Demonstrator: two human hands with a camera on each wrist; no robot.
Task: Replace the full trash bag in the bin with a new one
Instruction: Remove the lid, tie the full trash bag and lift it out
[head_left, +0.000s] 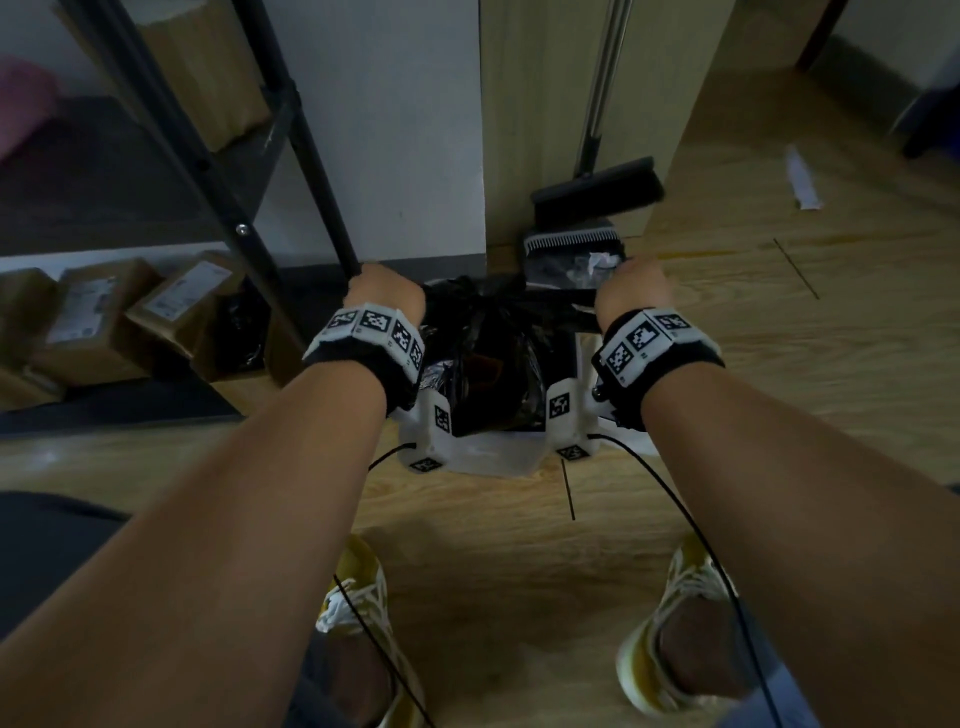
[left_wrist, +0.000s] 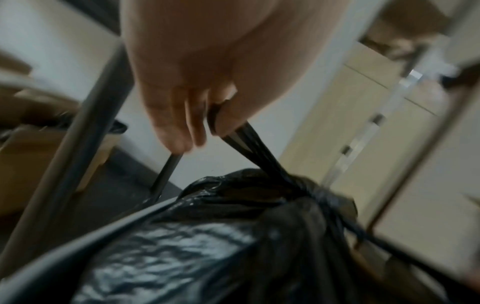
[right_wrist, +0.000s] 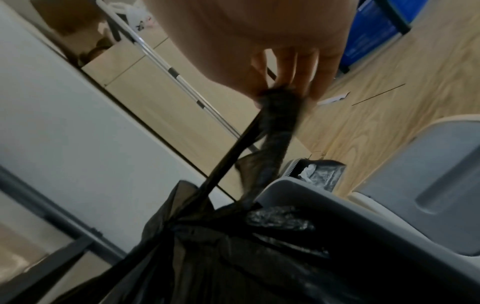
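Note:
A full black trash bag (head_left: 488, 353) sits in a white bin (head_left: 488, 457) on the floor between my arms. My left hand (head_left: 384, 293) pinches one twisted tail of the bag (left_wrist: 249, 148) and pulls it out to the left. My right hand (head_left: 631, 291) grips the other tail (right_wrist: 275, 115) and draws it to the right. The two tails meet at a gathered knot (right_wrist: 176, 224) on top of the bag. The grey bin rim (right_wrist: 324, 197) shows under the bag in the right wrist view.
A black metal shelf frame (head_left: 291, 156) with cardboard boxes (head_left: 93, 317) stands at the left. Behind the bin a broom (head_left: 597, 192) and dustpan (head_left: 571, 254) lean on a wooden cabinet. The bin lid (right_wrist: 428, 195) lies at the right. My yellow shoes (head_left: 358, 597) stand on the wood floor.

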